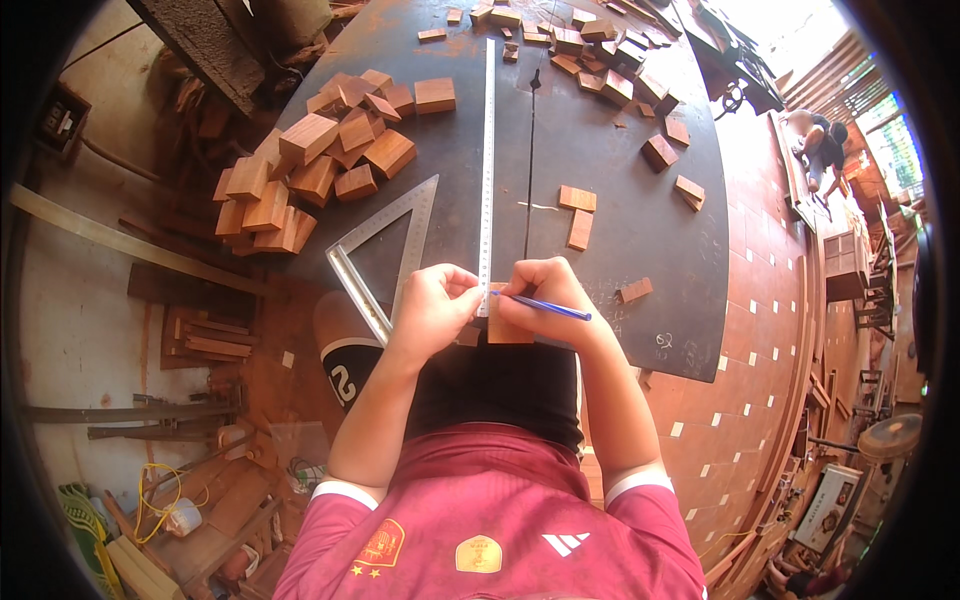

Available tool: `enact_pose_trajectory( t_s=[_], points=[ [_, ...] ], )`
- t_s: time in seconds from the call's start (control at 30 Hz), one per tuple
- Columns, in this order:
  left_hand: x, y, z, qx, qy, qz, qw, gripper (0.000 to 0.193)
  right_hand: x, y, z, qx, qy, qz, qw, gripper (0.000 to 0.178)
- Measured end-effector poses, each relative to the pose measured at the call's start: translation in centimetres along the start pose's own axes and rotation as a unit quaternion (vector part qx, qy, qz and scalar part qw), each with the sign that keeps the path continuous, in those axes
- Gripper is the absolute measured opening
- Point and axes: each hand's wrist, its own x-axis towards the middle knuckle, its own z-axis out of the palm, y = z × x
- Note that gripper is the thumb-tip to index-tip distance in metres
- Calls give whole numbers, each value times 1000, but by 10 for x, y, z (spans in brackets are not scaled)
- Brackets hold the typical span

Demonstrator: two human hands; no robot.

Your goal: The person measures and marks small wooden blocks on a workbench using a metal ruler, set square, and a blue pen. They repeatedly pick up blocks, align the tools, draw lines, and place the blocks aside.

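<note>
Right fingers (537, 274) grip blue pen (556, 307) beside ruler (488, 160).

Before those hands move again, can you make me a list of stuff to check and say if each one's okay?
1. Pen held in the right hand: ok.
2. Left hand at the near end of the long ruler: ok.
3. Right hand at the small wooden block: ok.
4. Pen tip touching the wood: cannot tell, too small to see.
5. Ruler lined up exactly with the block's edge: cannot tell.
6. Table cleared of loose pieces: not ok, a pile of blocks sits on the left.
</note>
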Motion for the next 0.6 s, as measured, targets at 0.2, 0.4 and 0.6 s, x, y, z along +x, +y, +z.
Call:
enact_pose_trajectory(
  t_s=[0.2,0.4,0.6],
  points=[
    [0,-1,0,-6,0,-6,1000,12,0,-2,-1,-6,-1,3,1000,24],
    [1,6,-9,64,56,29,996,20,-5,10,1,37,36,-27,998,14],
    [-29,4,-43,118,249,91,957,24,-40,22,2,-5,204,-126,971,11]
  ],
)
